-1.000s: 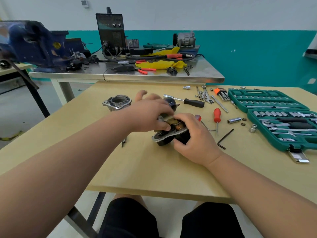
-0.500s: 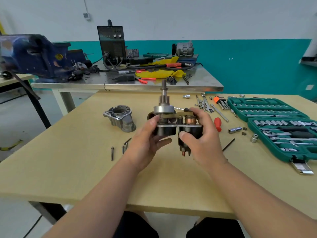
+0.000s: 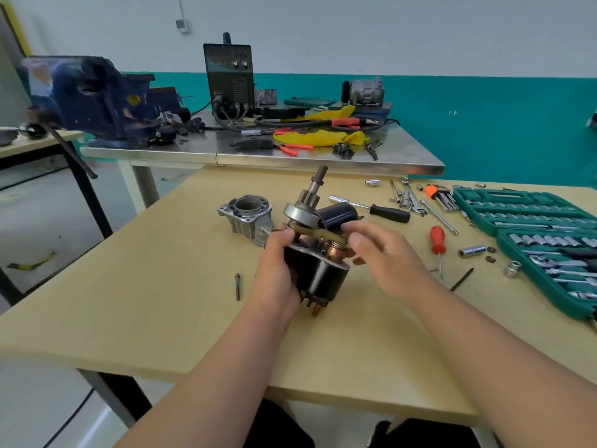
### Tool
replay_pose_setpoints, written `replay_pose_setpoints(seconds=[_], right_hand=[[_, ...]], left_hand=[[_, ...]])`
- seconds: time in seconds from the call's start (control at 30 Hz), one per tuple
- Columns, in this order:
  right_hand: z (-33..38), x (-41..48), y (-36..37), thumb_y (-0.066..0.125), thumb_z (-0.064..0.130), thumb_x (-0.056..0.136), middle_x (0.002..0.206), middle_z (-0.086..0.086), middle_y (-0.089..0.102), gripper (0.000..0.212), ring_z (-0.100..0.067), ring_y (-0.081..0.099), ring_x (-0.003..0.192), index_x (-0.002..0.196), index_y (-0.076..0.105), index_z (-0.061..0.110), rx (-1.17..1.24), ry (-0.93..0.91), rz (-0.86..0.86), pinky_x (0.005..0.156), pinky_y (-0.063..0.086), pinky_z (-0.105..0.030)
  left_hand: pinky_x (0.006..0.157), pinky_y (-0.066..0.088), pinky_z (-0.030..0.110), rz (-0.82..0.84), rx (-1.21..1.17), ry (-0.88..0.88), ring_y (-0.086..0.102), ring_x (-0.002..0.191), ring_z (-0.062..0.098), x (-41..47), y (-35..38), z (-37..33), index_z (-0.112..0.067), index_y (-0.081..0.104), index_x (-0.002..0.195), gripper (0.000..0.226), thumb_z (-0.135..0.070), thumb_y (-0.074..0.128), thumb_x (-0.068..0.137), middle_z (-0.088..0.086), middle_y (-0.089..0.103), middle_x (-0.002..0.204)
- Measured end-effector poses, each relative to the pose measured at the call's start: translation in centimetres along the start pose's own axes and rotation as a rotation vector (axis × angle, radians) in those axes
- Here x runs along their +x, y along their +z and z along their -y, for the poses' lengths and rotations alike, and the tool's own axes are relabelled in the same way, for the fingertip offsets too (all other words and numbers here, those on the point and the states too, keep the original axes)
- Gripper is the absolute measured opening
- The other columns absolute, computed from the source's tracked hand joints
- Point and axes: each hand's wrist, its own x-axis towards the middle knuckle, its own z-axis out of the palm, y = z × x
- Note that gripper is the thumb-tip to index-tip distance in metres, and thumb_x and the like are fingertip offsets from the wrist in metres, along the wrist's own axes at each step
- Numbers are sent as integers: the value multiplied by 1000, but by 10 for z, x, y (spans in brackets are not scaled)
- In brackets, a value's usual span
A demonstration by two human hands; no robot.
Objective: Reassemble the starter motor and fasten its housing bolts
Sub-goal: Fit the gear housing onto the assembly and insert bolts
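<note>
Our left hand grips the starter motor by its black body, off the desk, shaft tilted up and away. Our right hand has its fingertips at the fork lever on top; can't tell if it's pinching. Nose housing sits just beyond the left hand, and a long bolt lies to its left. Red screwdriver is right of the right hand.

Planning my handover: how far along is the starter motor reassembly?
Looks done: the geared shaft and fork lever sit on the black motor body. In hand: the left hand grips that body; the right hand is at the lever. Remaining: the nose housing lies apart on the table and a long bolt lies loose, so nothing is fastened yet.
</note>
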Motion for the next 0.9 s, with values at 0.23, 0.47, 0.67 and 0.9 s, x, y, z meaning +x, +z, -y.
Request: replay_pose_setpoints(seconds=[0.23,0.47,0.67,0.9], right_hand=[[8,39,-2,39,26,99,75,10,70,29,-8,62,85,119,60,29,-218,121,22,77,42,-31],[36,56,0,58,49,86,121,16,57,56,-4,54,113,137,44,32,-147,-18,236,92,43,-23],[15,20,36,73,58,54,99,14,68,62,-4,66,91,111,55,43,309,86,108,80,56,-30],[-13,26,5,78,33,61,91,-11,71,27,-32,69,86,86,71,28,719,39,-217,73,57,-53]], left_hand=[[83,52,40,-9,-445,-38,62,94,32,6,-15,-14,-12,67,108,54,-53,51,77,14,64,98],[94,47,44,-109,-442,-31,62,95,32,14,-14,-11,-14,65,106,47,-51,46,85,16,63,106],[102,42,48,0,-224,-51,58,119,33,20,0,-11,-12,63,122,68,-65,34,90,18,63,124],[83,39,22,85,970,204,53,104,5,35,31,-10,-34,55,121,77,-78,6,82,-17,60,104]])
